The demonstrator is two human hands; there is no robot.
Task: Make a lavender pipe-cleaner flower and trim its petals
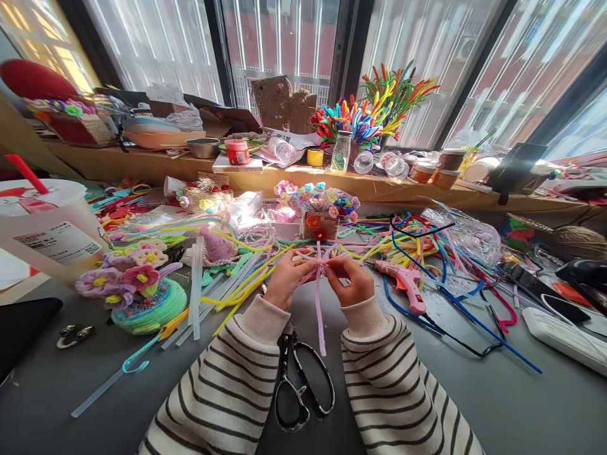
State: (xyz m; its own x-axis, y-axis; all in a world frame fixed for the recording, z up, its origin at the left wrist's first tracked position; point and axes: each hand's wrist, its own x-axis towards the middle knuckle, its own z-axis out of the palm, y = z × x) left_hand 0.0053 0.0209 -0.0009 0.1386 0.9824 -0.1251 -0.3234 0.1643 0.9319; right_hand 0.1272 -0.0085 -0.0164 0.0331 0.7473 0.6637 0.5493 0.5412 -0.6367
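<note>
Between my two hands is a bundle of pale purple pipe cleaners [319,309], joined at a middle point with one long strand hanging down. My left hand [287,277] pinches it from the left, fingertips near the joint. From the right, the fingers of my right hand [349,278] close on the same joint. Looped ends show above and beside my fingertips. Below the hanging strand, black-handled scissors [303,382] lie on the grey table, their blades partly hidden by my left sleeve. A pink glue gun [403,284] rests right of my right hand.
Yellow pipe cleaners [246,284] and clear glue sticks [195,291] lie at left, by a flower-topped green ball [152,306] and a drink cup [52,227]. A small flower basket [318,224] stands behind my hands. Blue pipe cleaners [493,338] and a white power strip [564,338] lie right.
</note>
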